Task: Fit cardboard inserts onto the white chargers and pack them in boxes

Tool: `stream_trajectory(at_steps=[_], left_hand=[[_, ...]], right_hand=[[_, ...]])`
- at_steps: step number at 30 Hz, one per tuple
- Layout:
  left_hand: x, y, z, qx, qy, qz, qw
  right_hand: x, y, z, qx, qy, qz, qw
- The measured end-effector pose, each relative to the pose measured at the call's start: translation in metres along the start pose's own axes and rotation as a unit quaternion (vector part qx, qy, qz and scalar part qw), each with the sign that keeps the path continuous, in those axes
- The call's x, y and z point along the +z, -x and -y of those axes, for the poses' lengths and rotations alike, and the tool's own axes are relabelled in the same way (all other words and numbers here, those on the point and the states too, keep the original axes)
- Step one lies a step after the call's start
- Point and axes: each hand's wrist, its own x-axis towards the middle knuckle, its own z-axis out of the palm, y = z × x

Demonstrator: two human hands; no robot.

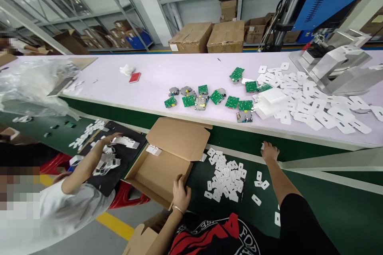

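Observation:
My left hand (181, 194) grips the near right edge of an open cardboard box (160, 169), its fingers curled over the wall. The box tilts on the bench's left part, with a white label stuck inside by the raised flap. At the front of the white raised shelf, my right hand (270, 152) has its fingers bent together. A small white bit shows at its fingertips, too small to name. Between my hands lies a heap of small white plastic plates (226, 177) with slots. A few loose white plates (259, 175) are scattered nearer my right hand.
Green circuit boards (216, 97) and larger white plates (314, 103) cover parts of the shelf (155, 67). A metal fixture (338, 63) stands at right. At left, a co-worker's arm (86, 167) reaches over a black mat (125, 159) with white parts. Red stools (127, 195) stand below.

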Motion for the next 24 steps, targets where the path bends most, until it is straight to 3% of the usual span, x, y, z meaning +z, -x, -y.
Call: stream_trajectory(at_steps=[5, 10, 14, 16, 19, 21, 24], left_hand=[[0.015, -0.017, -0.039, 0.064, 0.044, 0.062, 0.995], [0.028, -0.027, -0.094, 0.17, 0.087, 0.163, 0.968], [0.028, -0.017, -0.13, 0.183, 0.108, 0.368, 0.905], [0.027, -0.007, -0.136, 0.173, 0.123, 0.451, 0.867], [0.025, 0.01, -0.134, 0.153, 0.156, 0.499, 0.838], [0.024, 0.017, -0.129, 0.125, 0.19, 0.507, 0.832], [0.021, 0.02, -0.126, 0.066, 0.252, 0.484, 0.836]], right_hand=[[-0.007, 0.059, 0.033, -0.063, -0.033, -0.005, 0.997], [-0.005, 0.17, 0.067, -0.16, -0.109, 0.051, 0.98], [0.005, 0.266, 0.079, -0.157, -0.158, 0.094, 0.97], [0.012, 0.303, 0.073, -0.141, -0.177, 0.107, 0.968], [0.027, 0.334, 0.046, -0.148, -0.248, 0.157, 0.944], [0.041, 0.336, 0.019, -0.134, -0.329, 0.191, 0.915], [0.062, 0.32, -0.021, -0.035, -0.329, 0.129, 0.935]])
